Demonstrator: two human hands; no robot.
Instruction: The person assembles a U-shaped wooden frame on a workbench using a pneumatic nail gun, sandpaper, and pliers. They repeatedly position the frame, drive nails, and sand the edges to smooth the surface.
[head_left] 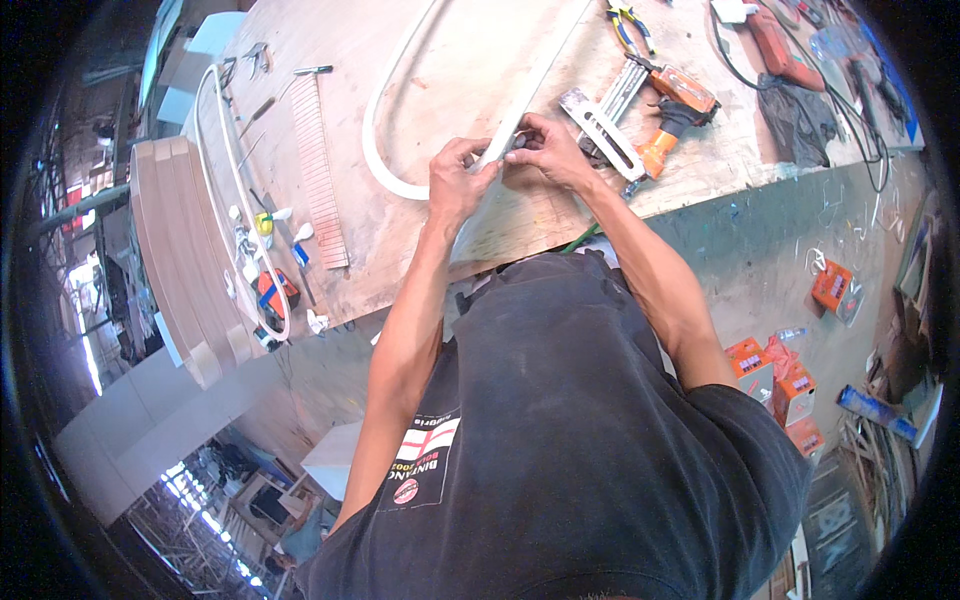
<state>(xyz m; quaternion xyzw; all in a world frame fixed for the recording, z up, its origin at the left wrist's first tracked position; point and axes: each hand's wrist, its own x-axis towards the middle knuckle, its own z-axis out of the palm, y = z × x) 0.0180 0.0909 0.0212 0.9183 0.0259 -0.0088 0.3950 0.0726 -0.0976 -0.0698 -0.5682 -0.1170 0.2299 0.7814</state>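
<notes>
A long white strip [372, 140], bent into a U-shaped curve, stands on edge on the wooden worktable [450, 90]. My left hand [460, 180] closes round the strip near the table's front edge, thumb and fingers pressed on it. Just right of it, my right hand [555, 155] is pinched against the same strip. Something small and dark shows at its fingertips, too small to name. To the right of my hands an orange and silver air nailer [685, 95] lies on its side. Pliers [630, 32] with yellow and blue handles rest beyond it.
At left are a striped pinkish strip [318, 170], a thin white loop [207, 130] and a stack of curved brown panels [170, 230]. An orange-red power tool [780, 50] with black cable lies far right. Orange boxes [795, 385] stand below the table's right side.
</notes>
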